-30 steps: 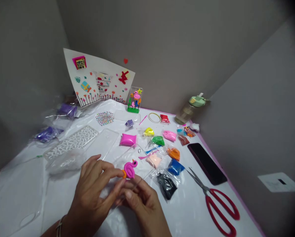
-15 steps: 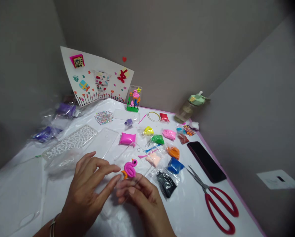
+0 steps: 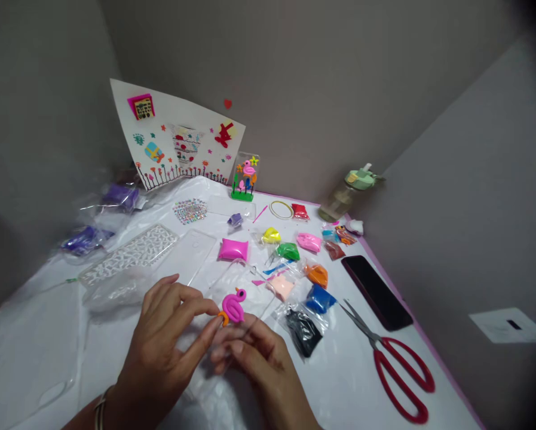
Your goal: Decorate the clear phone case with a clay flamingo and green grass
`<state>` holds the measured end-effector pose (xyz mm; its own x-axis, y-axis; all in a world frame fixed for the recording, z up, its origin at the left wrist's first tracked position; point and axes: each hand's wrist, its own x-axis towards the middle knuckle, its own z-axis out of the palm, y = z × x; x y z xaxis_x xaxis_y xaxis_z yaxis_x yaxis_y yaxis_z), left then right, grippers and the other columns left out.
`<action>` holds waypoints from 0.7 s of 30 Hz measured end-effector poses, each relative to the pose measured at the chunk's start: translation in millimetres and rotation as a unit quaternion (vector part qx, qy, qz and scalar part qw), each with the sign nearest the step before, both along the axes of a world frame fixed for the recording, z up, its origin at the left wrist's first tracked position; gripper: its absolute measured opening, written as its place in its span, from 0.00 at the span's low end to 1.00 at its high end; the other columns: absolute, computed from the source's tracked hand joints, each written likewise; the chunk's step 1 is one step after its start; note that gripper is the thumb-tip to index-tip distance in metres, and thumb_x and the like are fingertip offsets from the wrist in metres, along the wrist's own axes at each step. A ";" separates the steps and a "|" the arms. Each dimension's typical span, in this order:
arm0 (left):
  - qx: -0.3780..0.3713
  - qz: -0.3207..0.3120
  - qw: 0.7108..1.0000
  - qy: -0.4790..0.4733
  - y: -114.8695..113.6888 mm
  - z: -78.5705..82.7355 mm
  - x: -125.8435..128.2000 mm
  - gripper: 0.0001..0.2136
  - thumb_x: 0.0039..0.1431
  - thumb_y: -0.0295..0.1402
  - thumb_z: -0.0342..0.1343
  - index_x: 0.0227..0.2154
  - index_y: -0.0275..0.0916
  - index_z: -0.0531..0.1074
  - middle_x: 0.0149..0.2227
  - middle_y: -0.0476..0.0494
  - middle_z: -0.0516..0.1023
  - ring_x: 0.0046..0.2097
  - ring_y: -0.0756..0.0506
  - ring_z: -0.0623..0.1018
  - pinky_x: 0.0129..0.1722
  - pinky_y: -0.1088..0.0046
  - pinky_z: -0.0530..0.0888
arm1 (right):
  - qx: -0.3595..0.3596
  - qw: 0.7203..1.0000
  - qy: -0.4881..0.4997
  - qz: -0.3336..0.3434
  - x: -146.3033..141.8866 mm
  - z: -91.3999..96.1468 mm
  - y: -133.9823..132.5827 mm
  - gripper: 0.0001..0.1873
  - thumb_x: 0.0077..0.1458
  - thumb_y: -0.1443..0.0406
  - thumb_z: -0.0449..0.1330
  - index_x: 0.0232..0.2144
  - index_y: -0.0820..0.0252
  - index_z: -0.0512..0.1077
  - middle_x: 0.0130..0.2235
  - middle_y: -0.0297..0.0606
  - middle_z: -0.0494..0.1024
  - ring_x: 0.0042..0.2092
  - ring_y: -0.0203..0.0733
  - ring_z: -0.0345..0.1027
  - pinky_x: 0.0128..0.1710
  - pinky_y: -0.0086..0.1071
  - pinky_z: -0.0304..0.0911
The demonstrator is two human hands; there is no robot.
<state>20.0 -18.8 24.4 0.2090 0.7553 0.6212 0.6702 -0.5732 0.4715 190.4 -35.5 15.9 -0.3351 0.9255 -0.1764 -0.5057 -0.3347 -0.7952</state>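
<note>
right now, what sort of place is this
Probably a craft table: there are scissors, a bag of blue, clay-like stuff, and a small pink bird on a clear case.

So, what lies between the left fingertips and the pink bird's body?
A small orange piece, between the left hand and the pink bird, as the head view shows.

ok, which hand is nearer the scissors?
Right. The right hand, holding the clear case, is left of the scissors, apart from them. The left hand is farther left, its fingers at the orange piece.
</note>
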 end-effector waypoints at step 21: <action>0.022 -0.008 1.000 0.000 -1.0 -5.0 -2.2 0.11 0.63 0.23 0.55 0.44 0.45 0.74 0.33 0.48 0.74 0.37 0.43 0.76 0.59 0.46 0.60 | 0.001 1.000 -0.002 -0.010 -0.9 1.4 -1.0 0.17 0.54 0.57 0.72 0.43 0.58 0.79 0.41 0.41 0.84 0.35 0.37 0.76 0.41 0.34 0.68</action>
<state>17.8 -19.8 19.5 0.2219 0.7231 0.6541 0.6607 -0.6049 0.4446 189.5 -36.5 17.3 -0.3166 0.9321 -0.1757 -0.5094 -0.3233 -0.7975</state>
